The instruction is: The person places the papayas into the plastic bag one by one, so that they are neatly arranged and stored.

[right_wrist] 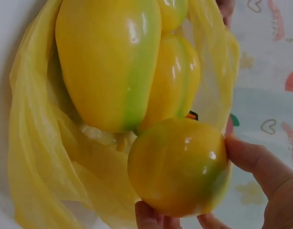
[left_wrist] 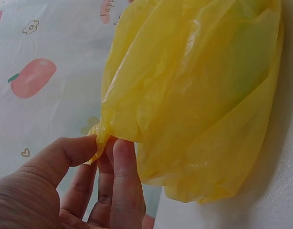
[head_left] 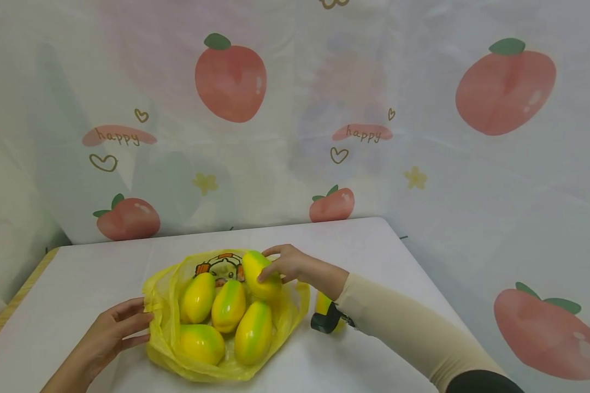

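Note:
A yellow plastic bag (head_left: 159,311) lies spread with its mouth wide, a cartoon print on its far side. Several glossy yellow mangoes (head_left: 253,334) with green streaks rest inside it. My left hand (head_left: 109,334) is at the bag's left rim; in the left wrist view, thumb and fingers pinch a gathered fold of the plastic. At the bag's far right side, my right hand (head_left: 291,263) grips one mango (right_wrist: 180,167) between thumb and fingers. That mango is above the bag's opening, close to the others; whether it touches them, I cannot tell.
The bag is on a white table (head_left: 373,349) with a wooden edge (head_left: 27,289) showing at left. Beneath the right wrist, a yellow object (head_left: 323,300) is partly hidden by a black device (head_left: 326,321). A fruit-printed curtain (head_left: 275,164) hangs behind the table.

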The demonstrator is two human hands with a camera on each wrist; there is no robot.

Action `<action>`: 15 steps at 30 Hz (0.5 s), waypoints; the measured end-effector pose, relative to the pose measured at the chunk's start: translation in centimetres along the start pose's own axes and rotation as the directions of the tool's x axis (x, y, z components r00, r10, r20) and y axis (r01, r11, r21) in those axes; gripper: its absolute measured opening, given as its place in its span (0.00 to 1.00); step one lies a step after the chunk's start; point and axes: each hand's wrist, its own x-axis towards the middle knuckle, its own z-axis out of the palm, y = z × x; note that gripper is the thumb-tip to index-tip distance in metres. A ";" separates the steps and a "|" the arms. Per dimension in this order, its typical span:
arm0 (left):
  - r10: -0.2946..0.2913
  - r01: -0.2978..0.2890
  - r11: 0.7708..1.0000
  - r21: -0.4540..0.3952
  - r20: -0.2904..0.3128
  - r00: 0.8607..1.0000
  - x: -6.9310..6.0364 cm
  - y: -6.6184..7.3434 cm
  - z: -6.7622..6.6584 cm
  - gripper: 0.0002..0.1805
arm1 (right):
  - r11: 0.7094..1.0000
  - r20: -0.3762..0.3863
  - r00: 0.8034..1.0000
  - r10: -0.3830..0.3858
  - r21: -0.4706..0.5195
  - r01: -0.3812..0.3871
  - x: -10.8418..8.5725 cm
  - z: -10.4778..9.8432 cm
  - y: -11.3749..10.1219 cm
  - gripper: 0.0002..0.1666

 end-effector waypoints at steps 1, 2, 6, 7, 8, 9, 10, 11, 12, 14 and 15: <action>0.001 -0.001 1.000 -0.001 0.001 1.000 0.0 0.0 0.0 0.35 | 1.000 -0.005 1.000 0.001 -0.005 -0.001 0.1 0.1 0.1 0.39; 0.003 -0.003 1.000 -0.003 0.001 1.000 0.0 0.0 0.0 0.34 | 1.000 -0.009 1.000 0.002 -0.010 -0.002 0.2 0.3 0.1 0.39; 0.008 -0.008 1.000 -0.007 0.007 1.000 0.1 0.0 0.0 0.31 | 0.999 -0.028 1.000 -0.005 -0.044 0.004 0.4 0.8 0.2 0.40; 0.008 -0.008 1.000 -0.009 0.007 1.000 0.1 0.0 -0.1 0.31 | 0.998 -0.034 0.999 -0.007 -0.055 0.005 0.5 0.9 0.2 0.40; 0.009 -0.008 1.000 -0.010 0.009 1.000 0.1 -0.1 -0.1 0.30 | 0.998 -0.039 0.999 -0.008 -0.064 0.005 0.5 1.0 0.2 0.40; 0.009 -0.009 1.000 -0.011 0.010 1.000 0.1 -0.1 -0.1 0.30 | 0.997 -0.044 0.999 -0.010 -0.072 0.007 0.5 1.1 0.2 0.40; 0.008 -0.008 1.000 -0.013 0.010 1.000 0.1 -0.1 -0.1 0.30 | 0.997 -0.048 0.999 -0.011 -0.078 0.007 0.5 1.2 0.2 0.40; 0.008 -0.008 1.000 -0.014 0.010 1.000 0.1 -0.1 -0.1 0.30 | 0.996 -0.054 0.999 -0.008 -0.090 0.003 0.6 1.3 0.3 0.40; 0.008 -0.008 1.000 -0.014 0.009 1.000 0.1 -0.1 -0.1 0.29 | 0.995 -0.059 0.998 -0.004 -0.101 -0.002 0.6 1.3 0.3 0.40; 0.007 -0.007 1.000 -0.014 0.009 1.000 0.2 -0.2 -0.1 0.29 | 0.992 -0.069 0.998 0.005 -0.122 -0.013 0.8 1.5 0.4 0.40; 0.008 -0.008 1.000 -0.013 0.009 1.000 0.2 -0.2 -0.1 0.29 | 0.992 -0.073 0.997 0.010 -0.128 -0.019 0.8 1.6 0.5 0.40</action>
